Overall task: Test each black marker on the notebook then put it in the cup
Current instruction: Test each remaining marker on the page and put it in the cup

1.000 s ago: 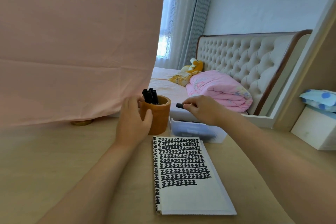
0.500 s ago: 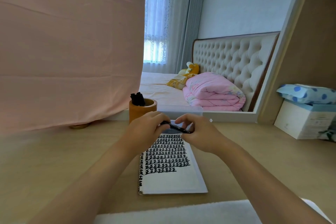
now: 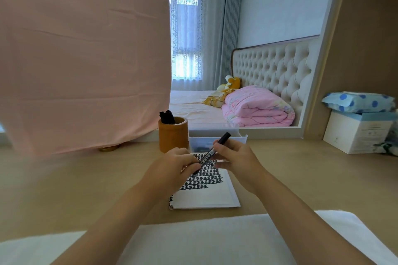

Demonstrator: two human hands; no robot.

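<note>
Marker [image 3: 209, 155], black, one; we hold it tilted above the far end of the notebook [image 3: 206, 197], upper end pointing away toward the tub [image 3: 215, 136]; both hands are on it.
Left hand [image 3: 175, 166]; fingers curled round the marker's lower end, just over the page.
Right hand [image 3: 238, 158]; thumb and forefinger pinch the barrel higher up; the other fingers are loosely bent beneath.
Notebook; flat on the counter [image 3: 86, 189] in front of us; upper part of the page filled with rows of black marks, lower part blank.
Cup [image 3: 173, 136], brown; upright on the counter beyond the notebook and to its left, just beside the tub; we see black markers [image 3: 167, 117] standing in it, leaning toward its left rim; we cannot tell how many.
Tub, clear plastic; behind the notebook; we cannot make out its contents.
Cloth [image 3: 86, 60], pink; hanging over the left of the view.
Towel [image 3: 215, 239], white; along the near edge.
Bed [image 3: 189, 103] beyond the counter; folded pink quilt [image 3: 258, 107] on it.
Box [image 3: 355, 133], white; on the counter at far right, with a blue dotted pack [image 3: 359, 103] on top.
</note>
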